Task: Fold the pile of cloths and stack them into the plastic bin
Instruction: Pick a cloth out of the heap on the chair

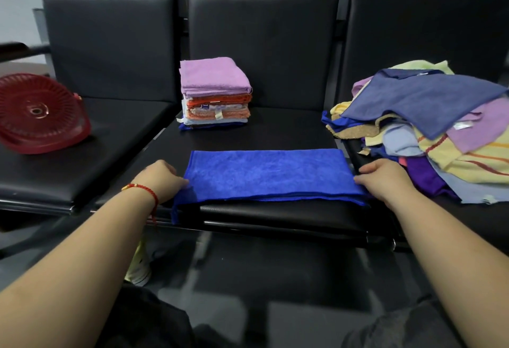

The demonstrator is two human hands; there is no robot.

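A bright blue cloth (268, 172) lies folded in half lengthwise across the front of the middle black seat. My left hand (161, 179) pinches its near left corner, and my right hand (384, 178) grips its near right corner. Behind the cloth stands a neat stack of folded cloths (214, 94) with a lilac one on top. On the right seat sits a loose pile of unfolded cloths (429, 127), a slate-blue one uppermost. A red plastic bin (41, 113) lies tipped on its side on the left seat.
The three black seats (289, 127) form one bench with tall backrests behind. Below the front edge is a dark glossy floor. My knees show at the bottom of the view.
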